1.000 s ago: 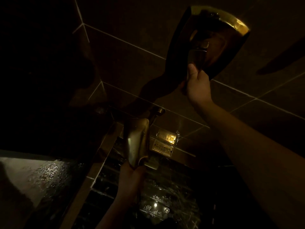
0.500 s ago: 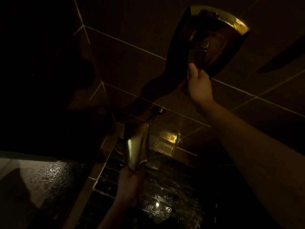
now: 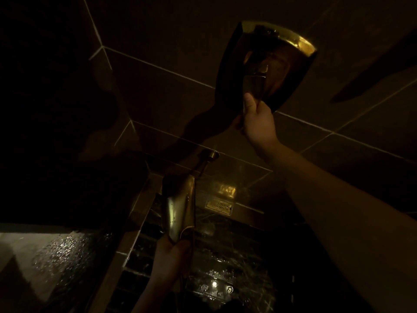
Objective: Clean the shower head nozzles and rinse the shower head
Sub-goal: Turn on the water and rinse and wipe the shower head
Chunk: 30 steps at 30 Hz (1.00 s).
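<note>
It is very dark and I am looking up. A large shiny overhead shower head [image 3: 291, 44] hangs at the upper right under the tiled ceiling. My right hand [image 3: 257, 118] is raised to its lower edge, fingers closed on a small flat tool [image 3: 253, 86] pressed against the head's face; what the tool is I cannot tell. Lower in the middle, a gold shower head [image 3: 179, 206] hangs on an arm from a round wall mount [image 3: 211, 154]. My left hand [image 3: 171, 256] grips its bottom end. A thin line runs down beside it.
Dark tiles with pale grout lines cover the ceiling and walls. A small gold wall plate [image 3: 218, 207] sits right of the gold shower head. Wet dark tiles glint below [image 3: 214, 283], and a wet lit surface [image 3: 56, 251] shows at the lower left.
The gold shower head and my left hand sit slightly lower in view than a second ago. My right hand stays at the overhead shower head with the tool.
</note>
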{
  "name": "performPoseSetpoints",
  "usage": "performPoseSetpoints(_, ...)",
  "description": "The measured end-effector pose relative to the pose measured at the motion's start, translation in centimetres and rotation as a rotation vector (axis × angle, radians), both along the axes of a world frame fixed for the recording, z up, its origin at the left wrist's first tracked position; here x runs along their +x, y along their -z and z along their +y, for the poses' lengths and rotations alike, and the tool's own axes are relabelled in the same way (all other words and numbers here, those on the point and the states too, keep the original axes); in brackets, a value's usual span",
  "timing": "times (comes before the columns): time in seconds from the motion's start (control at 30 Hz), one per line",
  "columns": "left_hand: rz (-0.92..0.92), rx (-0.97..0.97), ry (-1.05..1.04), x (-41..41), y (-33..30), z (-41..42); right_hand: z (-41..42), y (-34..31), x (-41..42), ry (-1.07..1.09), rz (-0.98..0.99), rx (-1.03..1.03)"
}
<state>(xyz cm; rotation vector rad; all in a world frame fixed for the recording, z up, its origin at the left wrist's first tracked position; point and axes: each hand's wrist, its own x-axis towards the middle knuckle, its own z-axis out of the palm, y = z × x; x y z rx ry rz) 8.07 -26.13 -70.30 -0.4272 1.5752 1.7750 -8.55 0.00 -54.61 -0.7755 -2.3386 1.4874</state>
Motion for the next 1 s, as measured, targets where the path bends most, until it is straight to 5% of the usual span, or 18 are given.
performPoseSetpoints(1.0,-0.048,-0.100,0.020,0.1,-2.7,-0.1,-0.5,1.0,0.1,0.075,0.024,0.015)
